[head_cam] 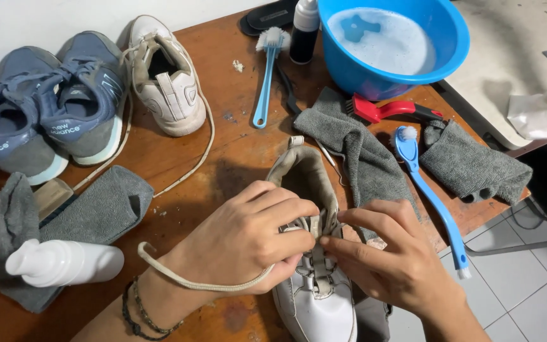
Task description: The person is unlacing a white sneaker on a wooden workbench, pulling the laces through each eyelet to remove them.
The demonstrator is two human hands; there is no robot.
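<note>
We hold the white shoe [314,297] on the bench [235,145] between our hands, left grip [248,244] closed around its lace [191,278], right grip [394,259] pinching the lacing at the tongue.

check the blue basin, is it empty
No, the blue basin holds soapy, foamy water.

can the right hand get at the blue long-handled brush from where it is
Probably yes: the right hand is on the white shoe, and the blue brush lies just beside it on the table with nothing between them.
</note>
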